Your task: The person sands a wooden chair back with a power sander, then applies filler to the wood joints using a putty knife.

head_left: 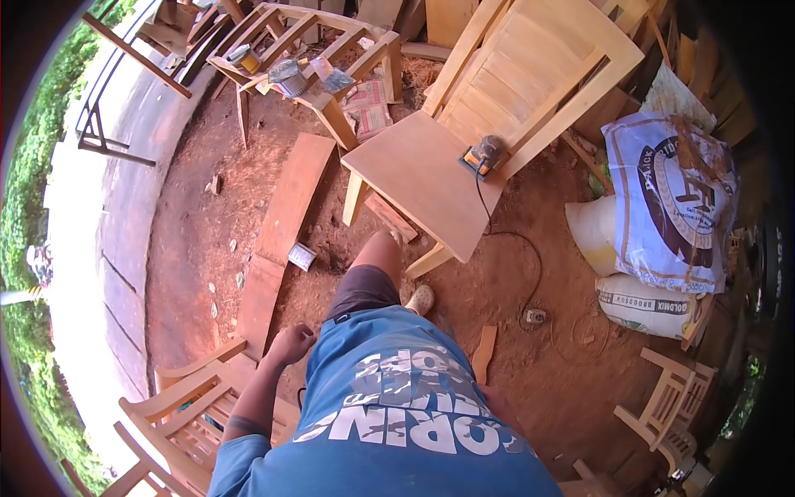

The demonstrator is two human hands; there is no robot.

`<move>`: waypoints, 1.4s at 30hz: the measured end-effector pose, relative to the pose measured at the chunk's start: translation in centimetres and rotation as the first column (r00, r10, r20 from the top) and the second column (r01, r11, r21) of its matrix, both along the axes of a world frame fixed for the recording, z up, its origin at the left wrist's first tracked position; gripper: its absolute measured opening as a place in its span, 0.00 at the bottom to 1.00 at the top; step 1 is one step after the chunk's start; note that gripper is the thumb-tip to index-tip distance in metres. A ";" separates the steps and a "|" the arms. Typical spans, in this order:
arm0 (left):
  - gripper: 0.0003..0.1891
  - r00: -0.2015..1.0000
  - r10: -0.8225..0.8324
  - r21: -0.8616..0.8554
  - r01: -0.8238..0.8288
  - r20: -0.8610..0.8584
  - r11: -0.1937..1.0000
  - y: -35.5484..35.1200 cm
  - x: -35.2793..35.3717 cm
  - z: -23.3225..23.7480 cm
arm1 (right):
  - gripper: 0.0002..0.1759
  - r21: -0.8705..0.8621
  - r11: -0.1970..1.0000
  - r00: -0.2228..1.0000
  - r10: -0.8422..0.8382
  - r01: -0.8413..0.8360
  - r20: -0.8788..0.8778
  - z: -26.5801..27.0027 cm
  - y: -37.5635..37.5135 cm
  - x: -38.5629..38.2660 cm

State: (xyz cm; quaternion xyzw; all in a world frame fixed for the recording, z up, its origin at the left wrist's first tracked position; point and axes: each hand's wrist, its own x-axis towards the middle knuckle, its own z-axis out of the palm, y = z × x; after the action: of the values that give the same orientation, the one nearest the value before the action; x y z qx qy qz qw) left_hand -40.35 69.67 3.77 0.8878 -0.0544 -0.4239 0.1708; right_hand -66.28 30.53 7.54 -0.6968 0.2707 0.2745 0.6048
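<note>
Left hand [292, 342]: loosely curled, gripping nothing
Right hand: hidden, I can't tell
Board [260, 298]: long axis forward, far end rightward

A single head-worn camera is facing forward and steeply down, looking closely over the wearer's blue, white-lettered T-shirt [331, 352] and, farther off, viewing from above the front edge of the flat-seated, pale wooden chair [422, 182].
</note>
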 end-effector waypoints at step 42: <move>0.14 0.555 0.735 -0.600 -0.452 0.390 0.660 -27.6 61.2 -20.4 | 0.15 -0.395 0.857 0.722 -0.499 0.330 -0.479 -8.5 -15.8 18.4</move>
State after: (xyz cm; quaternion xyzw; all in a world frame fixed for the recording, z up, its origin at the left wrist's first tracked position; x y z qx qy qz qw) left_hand 20.82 42.12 -16.65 0.8738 0.1141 -0.0072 0.4726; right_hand -47.85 14.74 -0.93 -0.5826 0.6238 0.2829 0.4375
